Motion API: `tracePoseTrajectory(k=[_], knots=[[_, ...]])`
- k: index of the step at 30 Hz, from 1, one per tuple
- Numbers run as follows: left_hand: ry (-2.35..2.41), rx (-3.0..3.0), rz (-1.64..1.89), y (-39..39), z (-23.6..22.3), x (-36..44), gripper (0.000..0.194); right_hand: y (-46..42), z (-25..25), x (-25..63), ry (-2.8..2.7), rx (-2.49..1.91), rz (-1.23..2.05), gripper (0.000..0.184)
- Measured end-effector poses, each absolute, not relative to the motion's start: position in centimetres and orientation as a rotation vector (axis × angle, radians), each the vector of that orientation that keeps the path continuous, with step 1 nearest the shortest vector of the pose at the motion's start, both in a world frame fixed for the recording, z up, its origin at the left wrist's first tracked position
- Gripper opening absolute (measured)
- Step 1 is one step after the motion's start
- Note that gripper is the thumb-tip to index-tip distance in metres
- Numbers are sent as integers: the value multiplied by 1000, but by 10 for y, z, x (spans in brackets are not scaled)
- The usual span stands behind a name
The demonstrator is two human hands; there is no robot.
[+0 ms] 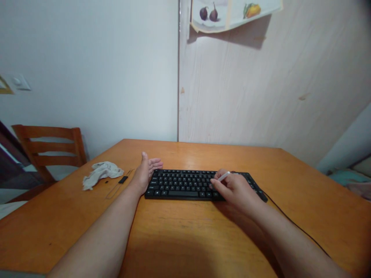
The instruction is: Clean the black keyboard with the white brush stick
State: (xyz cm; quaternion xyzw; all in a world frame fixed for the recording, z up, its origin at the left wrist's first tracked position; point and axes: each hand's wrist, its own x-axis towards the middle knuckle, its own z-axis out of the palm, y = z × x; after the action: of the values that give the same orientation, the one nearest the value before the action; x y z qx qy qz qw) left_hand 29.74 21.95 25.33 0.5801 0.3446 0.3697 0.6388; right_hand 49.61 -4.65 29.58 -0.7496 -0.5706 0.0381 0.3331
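Observation:
A black keyboard (185, 184) lies flat on the wooden table, its long side facing me. My left hand (146, 173) rests on edge against the keyboard's left end, thumb up and fingers stretched out, holding nothing. Over the keys on the right part is my right hand (232, 187), pinching a slim white stick (224, 176). The stick's lower end is hidden by my fingers, so I cannot tell what tip it has or whether it touches the keys.
Left of my left arm lie a crumpled whitish cloth (101, 173), a small black piece (106, 182) and a wire tool with a black handle (123, 179). The keyboard cable (295, 226) runs toward the front right. A wooden chair (52, 146) stands beyond the table's left edge.

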Motion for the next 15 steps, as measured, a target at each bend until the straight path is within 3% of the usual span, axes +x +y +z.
tracePoseTrajectory(k=[11,15], knots=[[775,1313,846,219,252,297,93,-52,298,497,-1454,-1806,360,20],[777,1306,845,219,252,298,92,-48,294,496,-1326,-1762,311,23]])
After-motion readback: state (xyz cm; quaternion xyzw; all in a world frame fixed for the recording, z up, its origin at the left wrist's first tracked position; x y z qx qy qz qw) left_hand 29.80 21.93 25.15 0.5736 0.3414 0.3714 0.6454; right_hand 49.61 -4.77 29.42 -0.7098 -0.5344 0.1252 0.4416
